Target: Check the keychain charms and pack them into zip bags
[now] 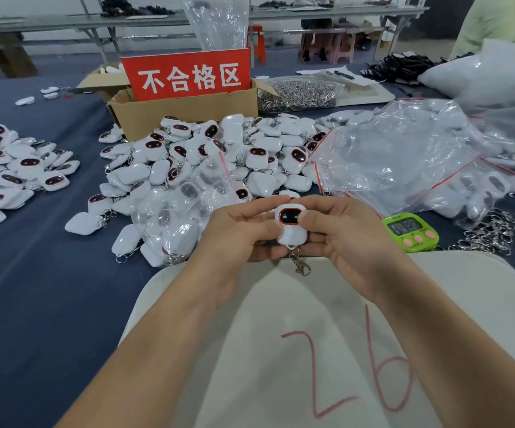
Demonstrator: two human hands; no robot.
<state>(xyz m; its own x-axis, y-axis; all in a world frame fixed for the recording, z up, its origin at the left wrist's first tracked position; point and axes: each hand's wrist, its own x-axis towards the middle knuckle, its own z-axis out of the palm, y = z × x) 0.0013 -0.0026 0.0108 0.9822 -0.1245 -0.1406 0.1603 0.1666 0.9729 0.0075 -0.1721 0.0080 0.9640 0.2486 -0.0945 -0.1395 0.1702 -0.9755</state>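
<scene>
item: keychain charm [291,225], one, white, dark face ringed in red, turned up toward the camera.
grip: two hands. left hand [237,233] curls its fingers round the charm's left side; right hand [342,233] pinches the right side, thumb by the face.
just below the grip: one metal clasp [301,267], hanging from the charm.
under the grip: one white cloth [311,304] marked "26" in red.
beyond the grip: one large heap of loose charms [219,156], too many to count; behind it one cardboard box [185,109] with one red sign [188,75].
left of the grip: one filled clear bag [176,211], near; well apart, a second heap [12,171].
right of the grip: one green timer [410,231], near; beyond it a stack of zip bags [404,159], count unclear; past the timer, one tangle of spare clasps [490,233].
</scene>
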